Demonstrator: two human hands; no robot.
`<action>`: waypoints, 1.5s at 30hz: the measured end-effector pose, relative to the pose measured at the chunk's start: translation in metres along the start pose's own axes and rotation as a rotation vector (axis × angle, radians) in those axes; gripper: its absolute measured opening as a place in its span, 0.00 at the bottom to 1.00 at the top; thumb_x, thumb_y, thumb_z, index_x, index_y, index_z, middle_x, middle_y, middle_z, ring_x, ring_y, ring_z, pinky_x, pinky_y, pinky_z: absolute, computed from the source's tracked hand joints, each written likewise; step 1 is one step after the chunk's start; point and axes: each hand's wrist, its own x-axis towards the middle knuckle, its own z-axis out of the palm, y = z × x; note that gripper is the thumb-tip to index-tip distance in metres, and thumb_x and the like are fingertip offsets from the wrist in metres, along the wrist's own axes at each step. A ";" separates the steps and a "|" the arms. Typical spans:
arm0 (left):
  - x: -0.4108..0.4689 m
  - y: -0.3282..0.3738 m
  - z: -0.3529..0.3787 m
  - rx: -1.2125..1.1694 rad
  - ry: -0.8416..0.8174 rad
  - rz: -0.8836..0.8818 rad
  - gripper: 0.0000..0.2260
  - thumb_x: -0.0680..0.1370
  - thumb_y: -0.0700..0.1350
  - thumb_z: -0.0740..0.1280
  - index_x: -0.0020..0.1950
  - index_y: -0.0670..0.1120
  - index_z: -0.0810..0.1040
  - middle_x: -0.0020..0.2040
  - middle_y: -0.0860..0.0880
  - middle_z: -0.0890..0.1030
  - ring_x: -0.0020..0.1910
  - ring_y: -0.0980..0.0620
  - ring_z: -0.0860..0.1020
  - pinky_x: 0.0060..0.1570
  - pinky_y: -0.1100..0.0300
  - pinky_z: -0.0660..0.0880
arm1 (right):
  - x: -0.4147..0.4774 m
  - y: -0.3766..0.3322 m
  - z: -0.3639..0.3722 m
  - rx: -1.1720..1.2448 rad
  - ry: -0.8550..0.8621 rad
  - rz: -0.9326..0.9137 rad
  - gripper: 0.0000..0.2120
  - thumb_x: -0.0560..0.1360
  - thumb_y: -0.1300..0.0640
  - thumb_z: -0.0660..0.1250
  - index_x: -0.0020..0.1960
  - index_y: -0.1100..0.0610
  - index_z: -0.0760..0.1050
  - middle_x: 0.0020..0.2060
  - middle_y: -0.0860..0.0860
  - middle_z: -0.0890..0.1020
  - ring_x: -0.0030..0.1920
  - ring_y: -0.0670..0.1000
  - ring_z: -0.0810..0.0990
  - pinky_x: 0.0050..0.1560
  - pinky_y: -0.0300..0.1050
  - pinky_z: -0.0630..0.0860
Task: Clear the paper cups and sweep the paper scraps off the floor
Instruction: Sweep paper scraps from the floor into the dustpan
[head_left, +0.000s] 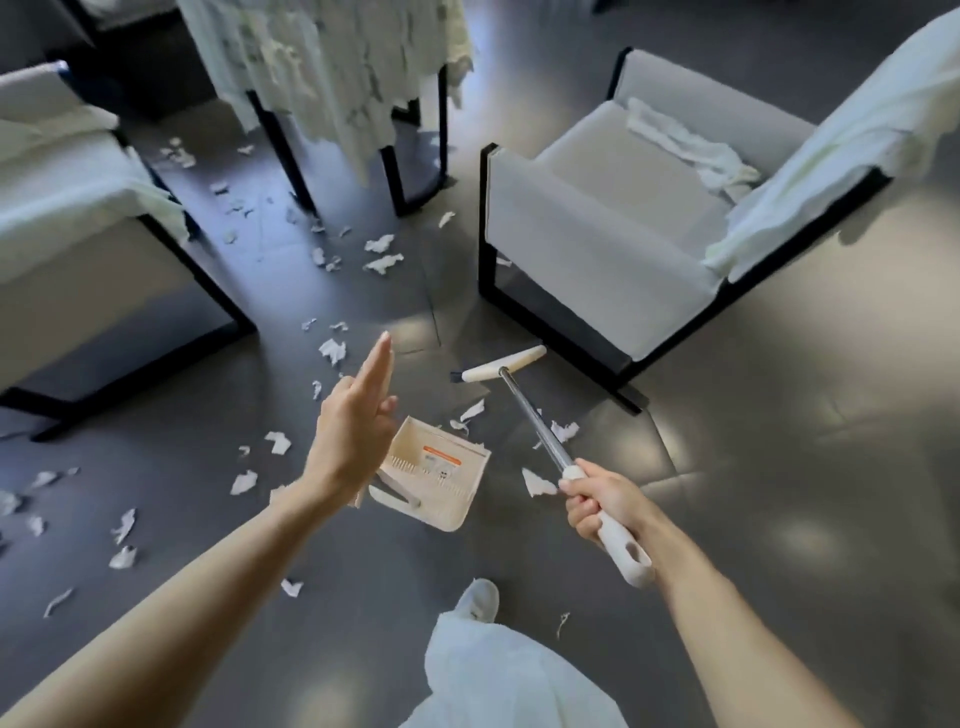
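Trouser leg (498, 670) on near side of dustpan (447, 501). Right hand (602, 501) fingers curled round broom (506, 364) handle, right of dustpan; left hand (353, 426) over dustpan, fingers straight, empty. Paper scraps (383, 254) strewn round dustpan: sweeping barely begun. No cups visible.

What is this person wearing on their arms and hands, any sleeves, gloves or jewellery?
Nothing that shows. The left hand and right hand are bare: no gloves, rings or watch visible. The left forearm and right forearm are bare too, with no sleeve in view down to the picture's edge. The nails look unpainted, though the picture is soft.
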 end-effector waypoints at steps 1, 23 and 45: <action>-0.009 0.005 0.004 0.007 0.032 -0.011 0.32 0.75 0.33 0.66 0.76 0.52 0.61 0.63 0.40 0.77 0.58 0.41 0.76 0.57 0.58 0.69 | -0.003 0.000 -0.016 -0.026 -0.001 0.005 0.31 0.80 0.70 0.56 0.78 0.50 0.53 0.26 0.50 0.64 0.17 0.41 0.63 0.14 0.31 0.60; -0.212 0.142 0.162 0.092 0.437 -0.688 0.30 0.76 0.35 0.65 0.76 0.52 0.62 0.56 0.35 0.79 0.55 0.36 0.76 0.62 0.48 0.68 | -0.021 -0.138 -0.281 -0.503 -0.097 0.117 0.32 0.80 0.68 0.58 0.78 0.50 0.51 0.31 0.51 0.64 0.18 0.41 0.63 0.16 0.30 0.60; -0.268 0.171 0.204 -0.099 0.477 -0.590 0.33 0.77 0.34 0.65 0.72 0.65 0.61 0.50 0.65 0.72 0.61 0.43 0.77 0.64 0.49 0.72 | 0.030 -0.038 -0.329 -0.609 -0.042 0.227 0.38 0.77 0.72 0.56 0.78 0.45 0.49 0.25 0.52 0.68 0.19 0.43 0.64 0.16 0.34 0.63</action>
